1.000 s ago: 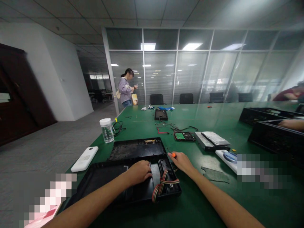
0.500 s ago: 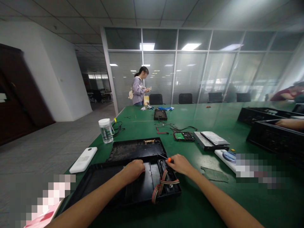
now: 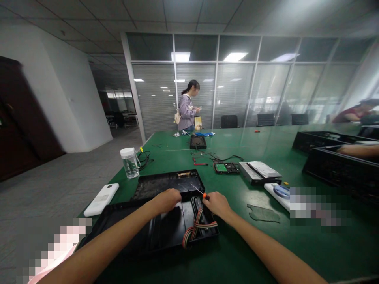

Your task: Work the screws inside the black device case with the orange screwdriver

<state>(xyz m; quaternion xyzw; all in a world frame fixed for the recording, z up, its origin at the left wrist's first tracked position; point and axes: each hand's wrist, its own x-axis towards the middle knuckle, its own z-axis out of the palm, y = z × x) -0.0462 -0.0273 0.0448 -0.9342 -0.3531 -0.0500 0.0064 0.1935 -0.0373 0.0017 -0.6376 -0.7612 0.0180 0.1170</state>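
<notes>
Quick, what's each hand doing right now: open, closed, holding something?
Left hand: curled at the black case; whether it grips anything cannot be told.
Right hand: closed, holding an orange-and-black screwdriver.

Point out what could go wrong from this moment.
The screwdriver in the right hand has its bare shaft near the left hand; a slip might scratch it. The striped cables loop over the black casing close to the right hand and could snag. The bottle stands near the edge of the table, so a knock might topple it.
</notes>
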